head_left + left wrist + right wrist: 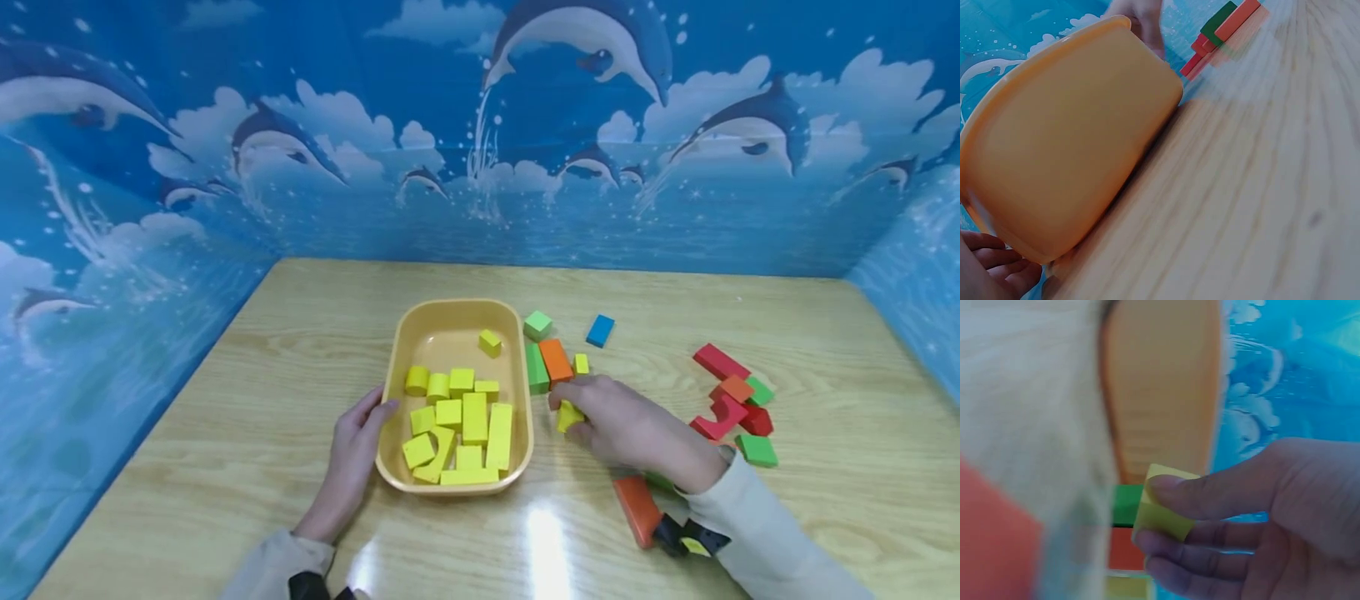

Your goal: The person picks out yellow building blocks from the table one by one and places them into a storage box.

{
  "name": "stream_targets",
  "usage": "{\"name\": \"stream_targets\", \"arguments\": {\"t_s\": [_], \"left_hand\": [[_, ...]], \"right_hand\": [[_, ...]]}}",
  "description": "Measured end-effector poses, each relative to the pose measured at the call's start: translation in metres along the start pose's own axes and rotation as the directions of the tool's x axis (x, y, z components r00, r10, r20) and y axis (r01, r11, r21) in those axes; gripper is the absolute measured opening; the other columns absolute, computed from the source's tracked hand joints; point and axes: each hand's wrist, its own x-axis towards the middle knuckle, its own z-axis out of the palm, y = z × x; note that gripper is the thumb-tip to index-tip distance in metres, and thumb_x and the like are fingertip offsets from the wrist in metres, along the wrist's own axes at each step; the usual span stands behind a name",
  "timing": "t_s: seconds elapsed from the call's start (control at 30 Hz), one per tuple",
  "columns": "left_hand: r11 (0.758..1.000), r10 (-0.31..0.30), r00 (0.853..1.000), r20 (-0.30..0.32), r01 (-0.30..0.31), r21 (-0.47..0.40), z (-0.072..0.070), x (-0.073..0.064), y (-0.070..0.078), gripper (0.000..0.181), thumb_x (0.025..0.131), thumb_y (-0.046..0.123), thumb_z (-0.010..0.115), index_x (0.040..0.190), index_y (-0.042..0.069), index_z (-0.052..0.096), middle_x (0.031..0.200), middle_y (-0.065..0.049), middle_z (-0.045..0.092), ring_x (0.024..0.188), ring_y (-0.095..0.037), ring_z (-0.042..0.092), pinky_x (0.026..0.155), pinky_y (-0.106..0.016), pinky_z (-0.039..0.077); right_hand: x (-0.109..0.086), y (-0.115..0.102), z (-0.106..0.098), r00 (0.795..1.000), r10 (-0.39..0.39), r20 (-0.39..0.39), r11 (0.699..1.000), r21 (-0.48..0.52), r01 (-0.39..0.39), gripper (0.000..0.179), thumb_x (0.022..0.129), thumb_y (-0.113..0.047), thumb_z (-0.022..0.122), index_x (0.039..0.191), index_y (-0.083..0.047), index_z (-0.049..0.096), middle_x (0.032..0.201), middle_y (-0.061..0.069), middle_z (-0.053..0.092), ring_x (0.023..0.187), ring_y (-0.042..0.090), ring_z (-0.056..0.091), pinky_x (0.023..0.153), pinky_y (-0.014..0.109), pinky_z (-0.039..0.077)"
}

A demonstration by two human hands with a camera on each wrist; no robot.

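A tan plastic tray (457, 312) with rounded corners holds several yellow blocks (475, 417), mostly in its near half. My left hand (356, 446) grips the tray's left side, thumb over the rim and fingers along the outer wall. In the left wrist view the fingers (1007, 265) lie against the tray's end. Just right of the tray, my right hand (622, 417) pinches a yellow block (1166, 506) between thumb and fingers. Beyond that hand stands a small yellow block (581, 363), beside an orange block (556, 360) and a green block (536, 369).
A light green block (537, 325) and a blue block (600, 331) lie farther back. Several red, orange and green blocks form a loose cluster (727, 408) on the right. Near my right forearm lies an orange block (637, 510). A dolphin-printed curtain (480, 183) encloses the wooden table (225, 400).
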Motion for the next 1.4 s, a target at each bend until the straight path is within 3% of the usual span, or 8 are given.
{"name": "stream_targets", "arguments": {"t_s": [0.1, 0.27, 0.4, 0.53, 0.73, 0.97, 1.2, 1.4], "left_hand": [[1.0, 0.005, 1.0, 0.0, -0.005, 0.003, -0.001, 0.0, 0.0, 0.044, 0.098, 0.018, 0.05, 0.138, -0.001, 0.049, 0.136, -0.022, 0.053, 0.119, -0.03, 0.054, 0.097, -0.031, 0.048], [1.0, -0.004, 1.0, -0.003, 0.004, -0.002, -0.003, 0.001, 0.001, 0.044, 0.098, 0.017, 0.05, 0.138, -0.001, 0.048, 0.137, -0.021, 0.052, 0.12, -0.03, 0.053, 0.099, -0.032, 0.047], [1.0, -0.009, 1.0, -0.006, 0.009, -0.003, -0.003, -0.001, -0.001, 0.045, 0.098, 0.017, 0.05, 0.139, -0.002, 0.048, 0.138, -0.021, 0.051, 0.121, -0.03, 0.053, 0.1, -0.034, 0.046], [1.0, -0.005, 1.0, -0.009, 0.005, -0.011, -0.001, -0.002, -0.002, 0.044, 0.098, 0.017, 0.05, 0.138, -0.002, 0.048, 0.137, -0.021, 0.052, 0.12, -0.031, 0.054, 0.099, -0.034, 0.047], [1.0, -0.001, 1.0, -0.007, 0.001, -0.017, 0.0, 0.0, -0.001, 0.044, 0.098, 0.016, 0.051, 0.138, -0.001, 0.049, 0.135, -0.022, 0.054, 0.118, -0.032, 0.055, 0.098, -0.037, 0.048], [1.0, 0.004, 1.0, -0.007, -0.004, -0.005, -0.001, 0.003, 0.001, 0.043, 0.098, 0.017, 0.051, 0.137, 0.0, 0.051, 0.135, -0.019, 0.055, 0.117, -0.028, 0.055, 0.098, -0.034, 0.048], [1.0, -0.004, 1.0, -0.005, 0.003, -0.029, 0.0, 0.001, 0.001, 0.045, 0.098, 0.017, 0.051, 0.138, -0.001, 0.049, 0.136, -0.021, 0.053, 0.119, -0.031, 0.054, 0.1, -0.038, 0.047], [1.0, -0.007, 1.0, -0.01, 0.006, -0.023, 0.0, 0.002, 0.0, 0.044, 0.098, 0.016, 0.051, 0.138, -0.001, 0.049, 0.137, -0.021, 0.053, 0.12, -0.03, 0.054, 0.101, -0.037, 0.046]], "right_hand": [[-0.001, -0.003, -0.01, 0.989, -0.096, -0.115, 0.995, 0.004, 0.098, 0.034, 0.081, 0.0, 0.074, 0.112, -0.008, 0.065, 0.104, 0.001, 0.066, 0.086, 0.014, 0.058, 0.072, 0.029, 0.055], [0.009, -0.014, -0.016, 0.92, -0.229, -0.319, 0.972, -0.018, 0.235, 0.039, 0.079, -0.001, 0.077, 0.116, -0.004, 0.065, 0.106, 0.004, 0.068, 0.089, 0.016, 0.063, 0.075, 0.032, 0.057], [0.024, -0.025, -0.012, 0.883, -0.27, -0.383, 0.962, -0.069, 0.264, 0.041, 0.079, -0.005, 0.078, 0.118, -0.006, 0.065, 0.109, 0.006, 0.069, 0.098, 0.02, 0.063, 0.079, 0.035, 0.056], [0.038, -0.032, -0.005, 0.89, -0.278, -0.36, 0.958, -0.173, 0.229, 0.038, 0.079, -0.004, 0.078, 0.115, -0.008, 0.067, 0.107, 0.005, 0.07, 0.094, 0.021, 0.061, 0.078, 0.034, 0.053], [0.048, -0.039, -0.001, 0.922, -0.247, -0.297, 0.942, -0.295, 0.157, 0.037, 0.077, -0.008, 0.08, 0.112, -0.005, 0.069, 0.102, 0.008, 0.07, 0.091, 0.024, 0.058, 0.08, 0.035, 0.05], [0.053, -0.047, 0.0, 0.942, -0.225, -0.251, 0.932, -0.338, 0.132, 0.023, 0.08, 0.001, 0.072, 0.102, -0.006, 0.073, 0.091, 0.006, 0.071, 0.086, 0.026, 0.053, 0.075, 0.036, 0.047], [0.057, -0.051, 0.004, 0.964, -0.182, -0.195, 0.928, -0.359, 0.103, 0.026, 0.079, 0.011, 0.066, 0.094, -0.008, 0.073, 0.084, 0.004, 0.066, 0.083, 0.024, 0.047, 0.07, 0.034, 0.042], [0.055, -0.056, 0.01, 0.95, -0.241, -0.201, 0.87, -0.478, 0.12, 0.015, 0.077, 0.004, 0.075, 0.085, -0.007, 0.07, 0.088, 0.006, 0.064, 0.081, 0.024, 0.045, 0.069, 0.034, 0.04]]}}
